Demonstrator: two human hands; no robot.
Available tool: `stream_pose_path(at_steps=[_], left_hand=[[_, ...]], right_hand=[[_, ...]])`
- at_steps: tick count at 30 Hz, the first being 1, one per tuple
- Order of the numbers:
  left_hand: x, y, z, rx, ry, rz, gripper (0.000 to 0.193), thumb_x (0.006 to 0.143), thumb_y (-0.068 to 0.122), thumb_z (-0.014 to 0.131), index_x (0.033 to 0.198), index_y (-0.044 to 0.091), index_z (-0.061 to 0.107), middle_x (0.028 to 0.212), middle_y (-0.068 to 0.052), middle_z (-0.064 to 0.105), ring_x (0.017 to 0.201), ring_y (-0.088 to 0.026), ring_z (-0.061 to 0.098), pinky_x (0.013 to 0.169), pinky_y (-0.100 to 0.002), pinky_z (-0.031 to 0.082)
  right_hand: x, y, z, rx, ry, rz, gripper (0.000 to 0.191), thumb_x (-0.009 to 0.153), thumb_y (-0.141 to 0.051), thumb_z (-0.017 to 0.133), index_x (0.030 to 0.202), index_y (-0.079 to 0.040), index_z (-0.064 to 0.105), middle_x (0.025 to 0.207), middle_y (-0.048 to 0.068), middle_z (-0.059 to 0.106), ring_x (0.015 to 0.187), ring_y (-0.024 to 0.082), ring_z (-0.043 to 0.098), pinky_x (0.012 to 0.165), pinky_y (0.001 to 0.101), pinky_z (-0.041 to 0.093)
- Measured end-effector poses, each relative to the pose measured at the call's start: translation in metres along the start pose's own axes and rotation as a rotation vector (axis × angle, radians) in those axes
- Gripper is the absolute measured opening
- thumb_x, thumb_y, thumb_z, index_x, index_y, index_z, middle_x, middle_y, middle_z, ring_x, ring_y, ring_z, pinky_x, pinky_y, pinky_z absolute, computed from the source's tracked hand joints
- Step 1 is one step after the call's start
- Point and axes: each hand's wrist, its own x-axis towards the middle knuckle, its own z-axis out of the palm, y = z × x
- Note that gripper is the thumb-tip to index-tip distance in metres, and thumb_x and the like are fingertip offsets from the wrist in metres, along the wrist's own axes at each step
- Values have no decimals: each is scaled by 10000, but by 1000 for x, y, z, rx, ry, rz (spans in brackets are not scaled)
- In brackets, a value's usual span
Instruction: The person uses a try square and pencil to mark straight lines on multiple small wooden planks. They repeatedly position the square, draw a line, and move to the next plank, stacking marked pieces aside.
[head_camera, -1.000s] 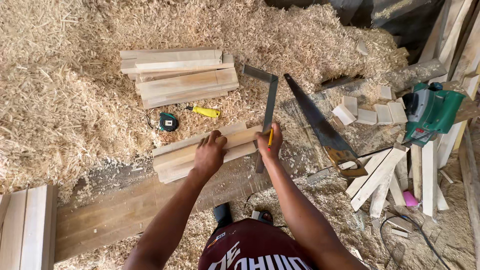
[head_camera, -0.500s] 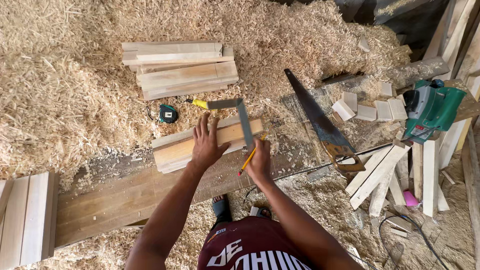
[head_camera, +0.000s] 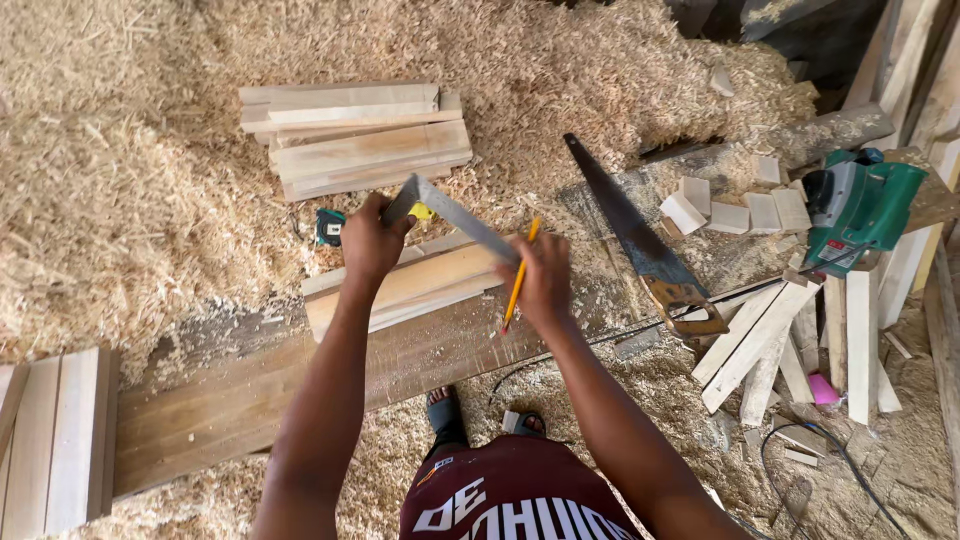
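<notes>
Diagonally, grey metal square (head_camera: 455, 212) crosses pale wood strips (head_camera: 410, 285).

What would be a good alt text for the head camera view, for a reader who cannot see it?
A person's left hand and right hand hold a metal try square over short wooden boards on a plank workbench; the right hand also grips a yellow pencil. A handsaw, a green power tool and wood shavings surround them.

The left hand (head_camera: 372, 240) hides the try square (head_camera: 455, 215) stock; board stack (head_camera: 55, 440) runs off-frame.
</notes>
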Motion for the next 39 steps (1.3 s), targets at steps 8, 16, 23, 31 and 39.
stream_pose_path(at_steps=[8,16,23,31,39], left_hand=[[-55,31,40,-193,-42,-43,206,1036,225,681,955,47,616,660,-103,680,504,-172,611,437,-335,507],[-123,66,29,-45,-45,461,434,876,246,767,1295,150,714,788,-38,654,617,-143,564,517,-309,498],[-104,47,19,160,-2,423,427,936,341,773,1333,203,700,859,-44,623,725,-176,576,594,-342,449],[-106,39,5,181,-150,427,396,877,252,766,1262,163,733,906,-77,591,859,-255,588,755,-435,439],[-95,42,-2,248,-339,367,557,731,320,833,1269,282,693,1444,-155,479,1392,-404,403,1072,-668,318]], right_hand=[[29,5,-2,-188,410,-173,281,1123,-318,464,1059,-110,642,1132,127,643,1109,266,604,978,503,502],[-28,-8,40,922,-2,359,446,1127,-432,441,880,-105,616,634,-55,535,482,29,468,384,199,394],[-28,-4,67,1143,-301,518,158,939,-187,665,1059,-83,661,734,43,684,561,77,628,368,205,417],[-33,-11,91,1245,-304,729,85,938,-55,643,1007,-42,595,851,77,726,669,154,751,353,214,395],[-33,-12,93,1212,-306,781,89,924,-32,651,990,-11,596,846,124,731,654,168,745,356,236,401]])
